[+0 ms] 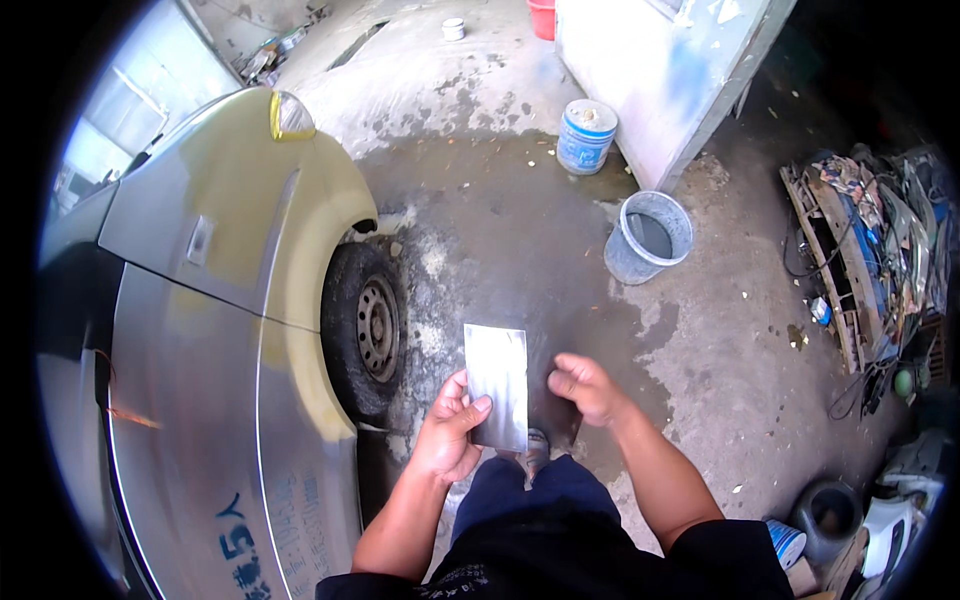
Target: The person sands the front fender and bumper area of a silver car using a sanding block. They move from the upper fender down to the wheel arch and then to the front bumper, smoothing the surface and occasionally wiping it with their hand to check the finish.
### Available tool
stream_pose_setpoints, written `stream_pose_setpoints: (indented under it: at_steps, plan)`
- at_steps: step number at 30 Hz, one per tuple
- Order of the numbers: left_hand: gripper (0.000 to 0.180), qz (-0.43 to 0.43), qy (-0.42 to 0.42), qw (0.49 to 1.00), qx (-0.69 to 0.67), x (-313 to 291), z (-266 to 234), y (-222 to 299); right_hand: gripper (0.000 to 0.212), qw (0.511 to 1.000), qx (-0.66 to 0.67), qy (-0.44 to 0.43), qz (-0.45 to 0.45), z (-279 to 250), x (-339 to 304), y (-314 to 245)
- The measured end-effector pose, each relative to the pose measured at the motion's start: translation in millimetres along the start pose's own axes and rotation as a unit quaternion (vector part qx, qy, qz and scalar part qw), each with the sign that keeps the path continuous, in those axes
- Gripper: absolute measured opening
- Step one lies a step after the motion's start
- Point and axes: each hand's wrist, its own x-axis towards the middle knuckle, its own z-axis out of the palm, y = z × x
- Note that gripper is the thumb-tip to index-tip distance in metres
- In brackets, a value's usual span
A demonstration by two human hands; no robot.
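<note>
In front of my body, my left hand [452, 430] is closed on a thin rectangular sheet [497, 385], its thumb pressed over the near left part. The sheet's upper face shines almost white and turns dark grey toward the bottom. Right beside it is a dark sheet-like piece [550, 420]; whether the two are joined cannot be made out. My right hand [590, 388] has its fingers curled and its thumb bent in at that dark piece's edge, pinching it. To the left stands a silver vehicle [180, 350] with dull yellowish patches around its wheel arch.
The vehicle's wheel [372, 325] is near my left hand. Ahead on the wet concrete are a grey bucket [650, 240] holding liquid and a blue-and-white pail [586, 138], beside a white panel [660, 80]. Piled scrap and a wooden pallet [830, 265] line the right side.
</note>
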Motion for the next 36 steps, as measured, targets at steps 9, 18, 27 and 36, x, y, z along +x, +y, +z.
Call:
stream_pose_setpoints:
  at_steps: [9,18,27,36]
  plan:
    - [0.041,0.294,-0.054,0.953,0.053,5,-7,61,0.025,0.965,-0.214,0.068,-0.138,68,2,-21]
    - [0.040,0.268,-0.121,0.871,0.392,-1,-26,105,0.036,0.882,-0.388,0.163,-0.212,121,42,-75]
    - [0.044,0.322,-0.128,0.655,0.671,27,-10,144,0.033,0.851,-0.448,0.147,-0.230,96,55,-125]
    - [0.047,0.104,-0.095,0.942,0.305,99,-13,140,0.040,0.717,-0.556,-0.042,-0.419,70,86,-192]
